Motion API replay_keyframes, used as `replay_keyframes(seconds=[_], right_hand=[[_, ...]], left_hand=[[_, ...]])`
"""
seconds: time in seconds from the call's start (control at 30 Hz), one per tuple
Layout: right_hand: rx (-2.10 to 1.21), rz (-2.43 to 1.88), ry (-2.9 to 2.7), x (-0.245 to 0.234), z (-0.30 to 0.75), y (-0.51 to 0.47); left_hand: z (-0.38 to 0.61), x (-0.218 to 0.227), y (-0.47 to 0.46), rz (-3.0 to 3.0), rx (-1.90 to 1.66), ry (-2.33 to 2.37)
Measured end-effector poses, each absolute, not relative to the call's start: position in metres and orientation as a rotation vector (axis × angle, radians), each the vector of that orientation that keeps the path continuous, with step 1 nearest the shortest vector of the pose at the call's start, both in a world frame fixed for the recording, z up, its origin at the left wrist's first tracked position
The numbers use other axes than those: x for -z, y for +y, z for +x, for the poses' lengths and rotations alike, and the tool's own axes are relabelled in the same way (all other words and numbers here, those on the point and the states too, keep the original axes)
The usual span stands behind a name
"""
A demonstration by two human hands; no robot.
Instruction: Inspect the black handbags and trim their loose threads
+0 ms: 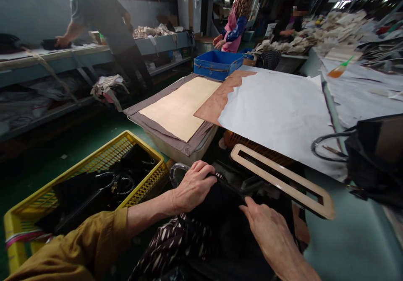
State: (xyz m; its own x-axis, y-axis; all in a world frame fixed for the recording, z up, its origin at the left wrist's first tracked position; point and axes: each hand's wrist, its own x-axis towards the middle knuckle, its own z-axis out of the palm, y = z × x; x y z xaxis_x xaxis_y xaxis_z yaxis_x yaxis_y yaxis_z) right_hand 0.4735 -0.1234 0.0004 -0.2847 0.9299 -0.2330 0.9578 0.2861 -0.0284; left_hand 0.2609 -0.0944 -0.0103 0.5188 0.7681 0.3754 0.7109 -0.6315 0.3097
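Observation:
A black bag (226, 226) lies on my lap near the bottom middle of the head view. My left hand (192, 186) grips its upper edge, beside a clear plastic-wrapped handle (174, 173). My right hand (267, 230) rests on the bag's right side, thumb pressed to the black material. Just beyond my hands a long beige wooden frame with a slot (283, 180) lies slanted on the table edge.
A yellow crate (94, 159) of black bags stands on the green floor at my left. A finished black bag (374, 159) sits on the table at right. White paper (277, 109), a brown sheet, a cloth-covered bin (176, 113) and a blue crate (217, 63) lie ahead. Other people work at benches behind.

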Motion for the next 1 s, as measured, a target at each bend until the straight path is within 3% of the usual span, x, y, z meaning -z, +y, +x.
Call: replay_keyframes(seconds=[0.33,0.57,0.83,1.0], right_hand=[[0.232,1.786,2.391,-0.003,0.471,-0.123],[0.306,1.813,2.372,-0.007,0.471,-0.121],[0.285,1.826,2.395,-0.004,0.472,-0.119],[0.289,1.808,2.416,-0.003,0.472,-0.118]], left_hand=[[0.266,0.011,-0.092,2.745,-0.528,1.229],[0.262,0.016,-0.098,2.856,-0.653,1.011],[0.26,0.01,-0.101,2.84,-0.608,1.014],[0.267,0.001,-0.098,2.715,-0.555,1.261]])
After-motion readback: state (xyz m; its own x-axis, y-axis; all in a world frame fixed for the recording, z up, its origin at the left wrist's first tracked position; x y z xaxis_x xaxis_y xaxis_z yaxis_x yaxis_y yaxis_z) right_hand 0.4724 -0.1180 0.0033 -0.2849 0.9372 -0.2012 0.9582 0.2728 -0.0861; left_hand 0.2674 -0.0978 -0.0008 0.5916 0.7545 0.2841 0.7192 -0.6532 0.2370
